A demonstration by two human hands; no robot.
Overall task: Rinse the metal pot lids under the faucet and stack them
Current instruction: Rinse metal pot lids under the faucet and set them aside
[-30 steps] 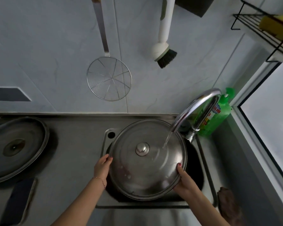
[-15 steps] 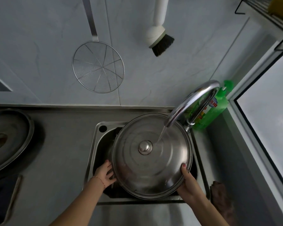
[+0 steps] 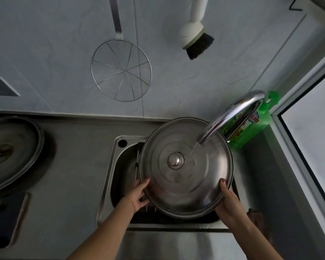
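A large round stainless-steel pot lid (image 3: 186,167) with a central metal knob (image 3: 175,160) is held knob-up over the steel sink basin (image 3: 120,177), gripped at its rim from both sides. The left hand (image 3: 139,193) grasps the rim at about 8 o'clock of the lid, thumb on the top face and fingers curled beneath. The right hand (image 3: 228,200) grasps the rim at about 4 o'clock, its thumb pressed on the upper surface, the other fingers hidden under the lid. A thin bracelet (image 3: 129,201) is worn on the left wrist.

A curved chrome faucet (image 3: 231,117) reaches over the lid from 1 o'clock, and a stream of water (image 3: 193,149) is seen falling onto the lid just right of the knob.

A second large grey metal lid (image 3: 13,152) lies flat on the steel counter (image 3: 73,166), well apart at 9 o'clock of the sink. A green dish-soap bottle (image 3: 255,121) stands just behind the faucet. On the grey tiled wall (image 3: 45,44) a round wire skimmer (image 3: 121,70) hangs at 11 o'clock and a white-handled black-bristled brush (image 3: 195,38) at 12 o'clock. A brown cloth (image 3: 257,218) lies at 4 o'clock beside the sink.
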